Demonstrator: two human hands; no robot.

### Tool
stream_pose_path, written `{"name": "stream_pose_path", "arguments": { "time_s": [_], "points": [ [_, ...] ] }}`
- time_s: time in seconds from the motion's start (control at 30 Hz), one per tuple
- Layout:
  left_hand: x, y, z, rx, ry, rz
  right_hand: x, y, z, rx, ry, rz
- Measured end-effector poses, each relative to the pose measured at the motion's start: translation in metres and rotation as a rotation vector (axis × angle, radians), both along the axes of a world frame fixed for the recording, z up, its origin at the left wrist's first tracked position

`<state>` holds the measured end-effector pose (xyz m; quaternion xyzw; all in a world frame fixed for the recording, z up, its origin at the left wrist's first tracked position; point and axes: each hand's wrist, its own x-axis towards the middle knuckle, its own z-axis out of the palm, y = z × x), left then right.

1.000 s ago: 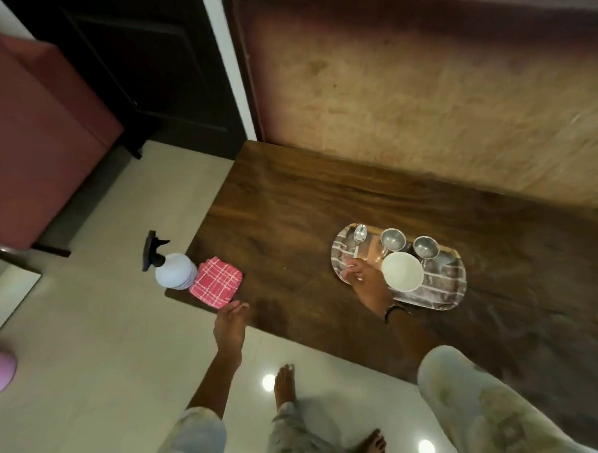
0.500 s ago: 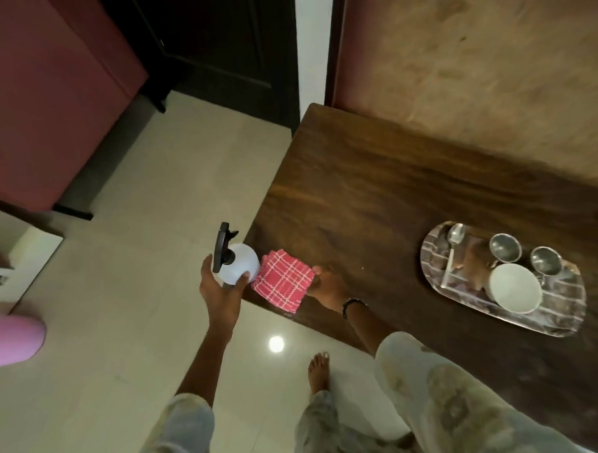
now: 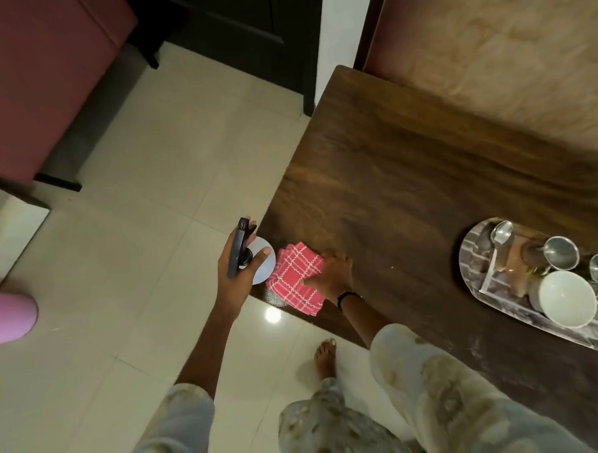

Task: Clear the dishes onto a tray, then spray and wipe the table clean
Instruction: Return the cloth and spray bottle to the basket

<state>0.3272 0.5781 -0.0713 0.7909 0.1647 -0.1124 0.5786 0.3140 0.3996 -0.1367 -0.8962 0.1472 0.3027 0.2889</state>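
Bare table (image 3: pixel 409 194) lies open between the red checked cloth (image 3: pixel 294 278) at the near-left corner and the tray (image 3: pixel 477 252) of dishes at right; wall borders the far edge

Bottle (image 3: pixel 261 265) left of cloth (image 3: pixel 294 278) at table (image 3: pixel 409 194) corner — tray (image 3: pixel 473 253) right.

Dim, warm, soft-focus view; lamp glare spots the glossy floor (image 3: pixel 273 314).
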Motion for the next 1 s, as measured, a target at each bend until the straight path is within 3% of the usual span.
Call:
{"name": "stream_pose_path", "arguments": {
  "time_s": [0.33,0.63,0.83,1.0],
  "points": [
    [-0.012,-0.034,0.034,-0.071,0.029,0.165,-0.013,-0.026,0.022,0.387,0.165,0.026],
    [-0.069,-0.118,0.102,-0.103,0.000,0.107,-0.089,-0.122,0.076,0.655,0.187,-0.320],
    [-0.140,-0.209,0.144,-0.143,0.027,-0.044,-0.180,-0.246,0.141,0.892,0.035,-0.630],
    [-0.214,-0.315,0.169,-0.147,0.093,-0.117,-0.261,-0.355,0.200,1.058,-0.172,-0.719]
  ]
}}
